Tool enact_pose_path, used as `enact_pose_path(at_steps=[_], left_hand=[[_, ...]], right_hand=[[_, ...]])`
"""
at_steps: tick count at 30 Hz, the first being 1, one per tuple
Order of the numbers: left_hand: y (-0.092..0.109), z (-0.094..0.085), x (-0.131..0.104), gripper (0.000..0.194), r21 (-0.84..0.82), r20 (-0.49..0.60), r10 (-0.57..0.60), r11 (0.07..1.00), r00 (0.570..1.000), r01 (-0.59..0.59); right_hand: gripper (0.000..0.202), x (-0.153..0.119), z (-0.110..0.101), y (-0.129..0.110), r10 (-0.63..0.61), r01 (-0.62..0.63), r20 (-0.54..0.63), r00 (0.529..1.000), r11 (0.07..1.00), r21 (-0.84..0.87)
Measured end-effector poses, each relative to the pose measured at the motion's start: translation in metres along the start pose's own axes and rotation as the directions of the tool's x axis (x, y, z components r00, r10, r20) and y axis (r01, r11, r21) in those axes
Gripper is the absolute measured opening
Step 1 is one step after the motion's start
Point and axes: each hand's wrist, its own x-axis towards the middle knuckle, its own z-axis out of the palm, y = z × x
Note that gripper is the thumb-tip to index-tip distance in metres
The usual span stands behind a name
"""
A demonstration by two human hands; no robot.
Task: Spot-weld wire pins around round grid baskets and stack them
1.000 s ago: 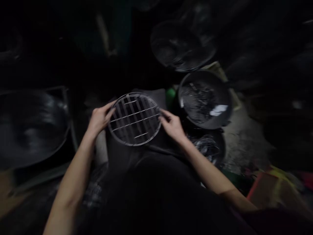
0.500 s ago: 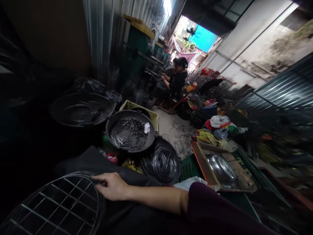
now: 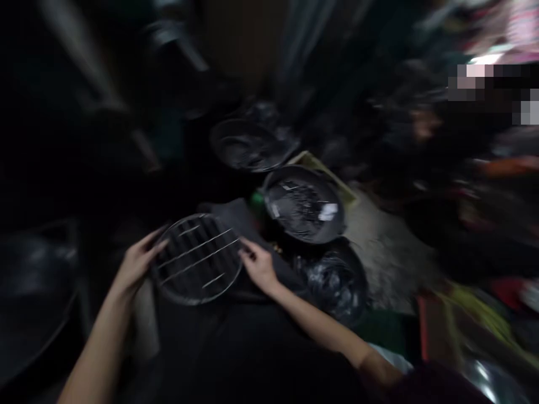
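A round wire rack (image 3: 197,258) with a grid of bars is held between my two hands over dark cloth. My left hand (image 3: 143,258) pinches its left rim, and my right hand (image 3: 257,265) grips the right rim. Beyond my right hand lies a dark basin (image 3: 305,205) with short wire pieces and a small white item (image 3: 327,211) inside. Nearer, to the right, another basin (image 3: 337,283) contains coiled wire. The view is smeared by motion.
Further back stands a wide dark pan (image 3: 248,146), with a yellow crate (image 3: 328,177) beside the basin. A blurred person sits at the upper right. At lower right is an open box (image 3: 438,331); a large dark round vessel (image 3: 33,297) stands at far left.
The view has swung left. My left hand has come into sight at the rack's left rim. Now the whole rack shows, further from the lower left corner, with my right hand still on it.
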Motion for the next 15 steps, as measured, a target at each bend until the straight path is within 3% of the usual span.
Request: enact_pose_path(at_steps=[2,4,7,10,15], left_hand=[[-0.010,-0.006,-0.019,0.058,-0.014,-0.203,-0.118,0.993,0.972,0.117],[-0.026,-0.014,-0.017,0.053,-0.077,-0.336,-0.189,0.982,0.923,0.173],[-0.047,-0.021,-0.006,0.046,-0.195,-0.411,-0.228,0.968,0.883,0.159],[-0.055,-0.012,-0.004,0.042,-0.265,-0.463,-0.208,0.960,0.862,0.090],[-0.060,0.003,-0.006,0.056,-0.175,-0.512,-0.137,0.983,0.848,0.053]], right_hand=[[0.044,0.003,-0.002,0.001,0.076,-0.075,-0.007,0.997,0.995,0.064],[0.052,0.011,0.003,0.001,0.136,-0.134,0.002,0.991,0.980,0.149],[0.058,0.019,0.010,-0.001,0.237,-0.243,0.059,0.970,0.912,0.330],[0.057,0.023,0.010,-0.005,0.314,-0.337,0.129,0.940,0.818,0.465],[0.053,0.031,0.008,-0.006,0.267,-0.280,0.101,0.958,0.807,0.519]])
